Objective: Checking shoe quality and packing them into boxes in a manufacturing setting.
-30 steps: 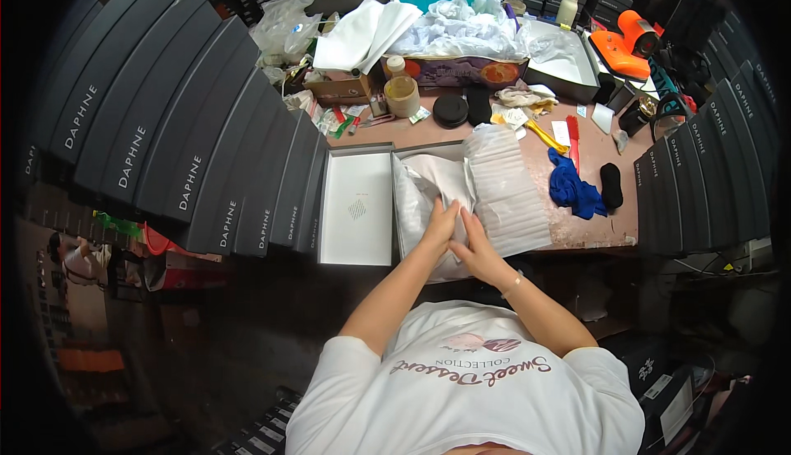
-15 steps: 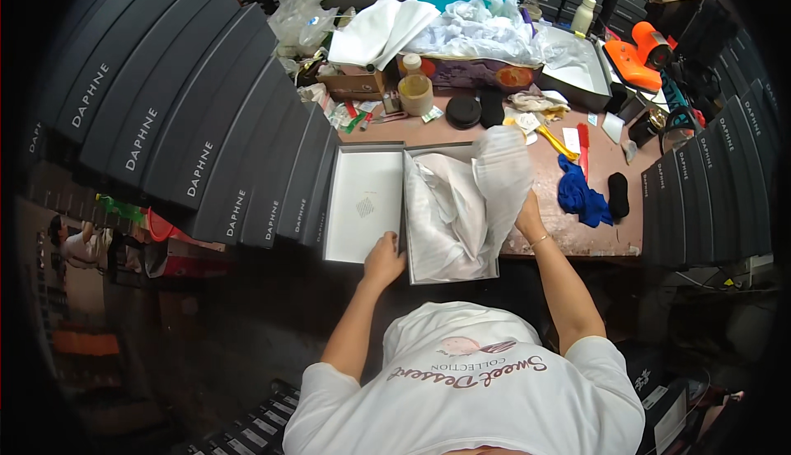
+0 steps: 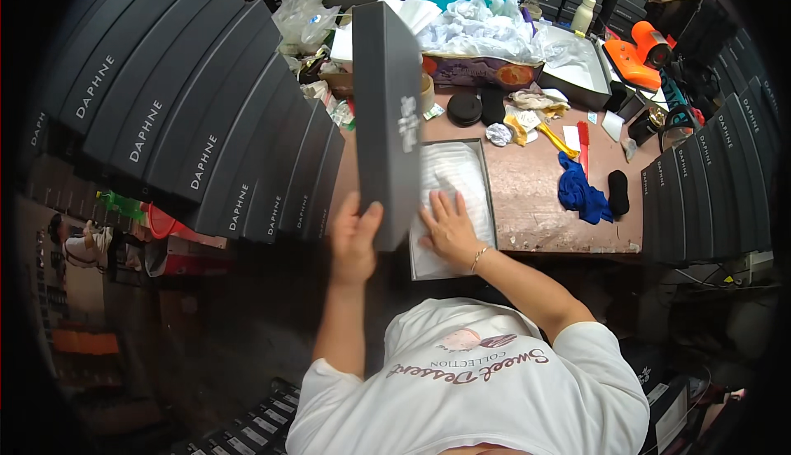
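My left hand (image 3: 353,242) grips the near lower edge of a dark grey box lid (image 3: 383,121), which is tipped up on its side with a pale print facing right. The open bottom of the shoe box (image 3: 489,191) lies at the table's near edge, its left part hidden behind the lid. White tissue paper (image 3: 453,167) is folded flat across it; whatever lies beneath is covered. With fingers spread, my right hand (image 3: 451,231) presses on that paper.
Stacks of dark boxes stand at the left (image 3: 198,101) and right (image 3: 709,183). On the table (image 3: 527,224) lie a blue cloth (image 3: 583,191), a black pad (image 3: 618,195), a red brush (image 3: 583,146) and a crumpled paper ball (image 3: 498,134). A paper-filled tray (image 3: 478,72) sits behind.
The lid, flat at the box's left before, is now raised upright in my left hand. The tissue paper is folded down, and my right hand has moved onto it. A paper ball now shows behind the box.
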The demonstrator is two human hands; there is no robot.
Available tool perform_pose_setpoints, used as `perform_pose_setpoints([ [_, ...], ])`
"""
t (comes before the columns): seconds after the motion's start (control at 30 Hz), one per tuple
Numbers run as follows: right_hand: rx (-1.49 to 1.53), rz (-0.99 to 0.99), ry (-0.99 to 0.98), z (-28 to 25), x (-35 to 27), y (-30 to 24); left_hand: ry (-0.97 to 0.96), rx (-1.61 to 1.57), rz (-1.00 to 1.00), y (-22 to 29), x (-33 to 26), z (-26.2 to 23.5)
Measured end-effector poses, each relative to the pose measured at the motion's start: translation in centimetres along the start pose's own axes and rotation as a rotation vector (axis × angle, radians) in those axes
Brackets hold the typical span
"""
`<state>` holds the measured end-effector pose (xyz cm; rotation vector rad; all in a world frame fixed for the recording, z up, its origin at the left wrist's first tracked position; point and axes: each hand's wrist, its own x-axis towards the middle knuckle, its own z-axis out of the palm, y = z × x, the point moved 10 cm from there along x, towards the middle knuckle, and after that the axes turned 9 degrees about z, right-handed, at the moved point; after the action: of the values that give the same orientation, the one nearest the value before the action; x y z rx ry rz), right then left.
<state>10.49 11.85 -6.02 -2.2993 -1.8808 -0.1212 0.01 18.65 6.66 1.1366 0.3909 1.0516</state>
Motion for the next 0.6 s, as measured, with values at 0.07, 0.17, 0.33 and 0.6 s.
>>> perform_pose_setpoints([
  [0.07, 0.284, -0.091, -0.074, 0.5, -2.1, -2.5, 0.001, -0.278, -0.079, -3.5, 0.6, 2.7],
  [0.17, 0.582, -0.131, -0.747, -1.5, -6.4, -4.7, 0.307, -0.42, -0.441, -13.6, -2.5, -0.3],
  [0.33, 1.172, 0.39, -0.523, -7.6, -10.1, 5.9, 0.155, -0.111, -0.5, -16.1, -8.6, -4.0],
  [0.6, 0.952, 0.581, 0.02, 1.4, -6.4, 13.2, -0.204, 0.643, -0.506, -15.3, -8.4, -8.5],
])
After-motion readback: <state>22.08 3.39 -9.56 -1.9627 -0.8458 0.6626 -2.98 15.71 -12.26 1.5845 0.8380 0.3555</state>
